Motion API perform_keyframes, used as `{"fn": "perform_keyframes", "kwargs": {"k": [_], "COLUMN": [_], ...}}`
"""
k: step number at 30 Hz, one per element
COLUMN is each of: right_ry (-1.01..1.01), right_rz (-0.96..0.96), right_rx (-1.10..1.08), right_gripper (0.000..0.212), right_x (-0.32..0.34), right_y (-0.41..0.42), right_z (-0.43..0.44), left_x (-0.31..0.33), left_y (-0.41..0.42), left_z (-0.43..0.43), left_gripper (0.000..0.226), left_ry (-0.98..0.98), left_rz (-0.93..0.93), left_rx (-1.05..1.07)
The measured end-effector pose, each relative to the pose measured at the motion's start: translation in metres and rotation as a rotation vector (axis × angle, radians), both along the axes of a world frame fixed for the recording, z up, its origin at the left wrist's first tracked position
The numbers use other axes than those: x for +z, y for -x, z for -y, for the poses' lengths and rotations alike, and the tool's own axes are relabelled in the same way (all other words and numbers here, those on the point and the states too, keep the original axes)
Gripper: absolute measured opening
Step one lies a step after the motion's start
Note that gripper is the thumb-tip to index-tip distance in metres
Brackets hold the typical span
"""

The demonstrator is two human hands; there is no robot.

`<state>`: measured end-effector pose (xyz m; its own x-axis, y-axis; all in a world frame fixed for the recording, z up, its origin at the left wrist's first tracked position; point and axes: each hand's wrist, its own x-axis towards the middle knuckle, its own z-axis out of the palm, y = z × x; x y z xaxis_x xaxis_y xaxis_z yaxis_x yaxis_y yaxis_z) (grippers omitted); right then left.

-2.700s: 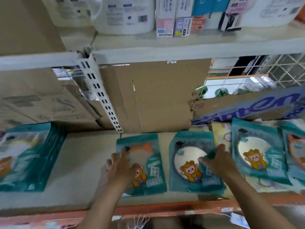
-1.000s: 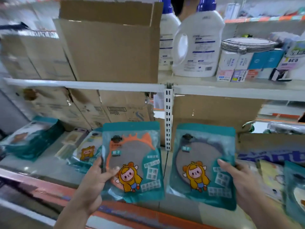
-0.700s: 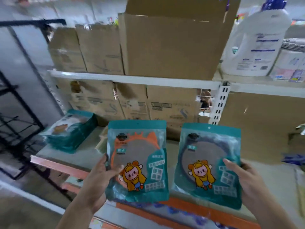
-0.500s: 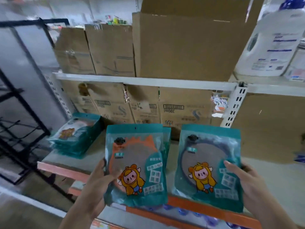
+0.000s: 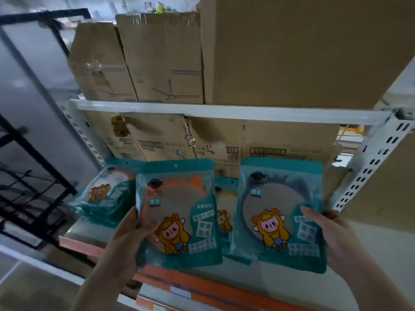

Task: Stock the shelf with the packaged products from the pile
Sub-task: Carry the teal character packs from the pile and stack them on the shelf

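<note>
Left hand [image 5: 132, 234] fingers curled round left edge of orange-rimmed packet [image 5: 179, 209]. Right hand [image 5: 330, 234] pinched grey-rimmed packet [image 5: 280, 209]. Both upright, fronts visible, over shelf [image 5: 370, 250] front edge. Probably being sorted toward stack [image 5: 103, 196] at left end.

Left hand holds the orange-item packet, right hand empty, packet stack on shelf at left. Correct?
No: head view shows the right hand gripping a second teal packet. Left hand does hold the orange-item packet, and the stack lies on the shelf at left.
</note>
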<state>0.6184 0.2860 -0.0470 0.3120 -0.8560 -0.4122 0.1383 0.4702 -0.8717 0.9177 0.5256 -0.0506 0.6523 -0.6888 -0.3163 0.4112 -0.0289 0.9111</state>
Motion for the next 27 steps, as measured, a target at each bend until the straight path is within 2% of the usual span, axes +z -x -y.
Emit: {"fn": "perform_keyframes", "kwargs": {"k": [9,15,21,27], "right_ry": [0.011,-0.007,-0.025,0.027], "right_rz": [-0.010,-0.069,-0.049,-0.034], "right_rx": [-0.052,-0.130,-0.154,-0.105], "right_gripper": [0.011,0.020,0.029,0.019], "right_x": [-0.005,-0.013,-0.014,-0.016], "right_y": [-0.085,-0.146,-0.185,-0.232], "right_z": [-0.032,-0.084,-0.123,-0.139], "left_x": [-0.008,-0.015,-0.018,-0.016], "left_y": [-0.104,-0.193,-0.245,-0.272], "left_z": [0.000,-0.017,-0.038,-0.059], "left_gripper": [0.045,0.051,0.046,0.051], "left_ry": [0.019,0.021,0.114,0.117], "left_rz": [0.014,-0.006,-0.001,0.002], "left_rx": [-0.088,-0.183,-0.297,-0.283]}}
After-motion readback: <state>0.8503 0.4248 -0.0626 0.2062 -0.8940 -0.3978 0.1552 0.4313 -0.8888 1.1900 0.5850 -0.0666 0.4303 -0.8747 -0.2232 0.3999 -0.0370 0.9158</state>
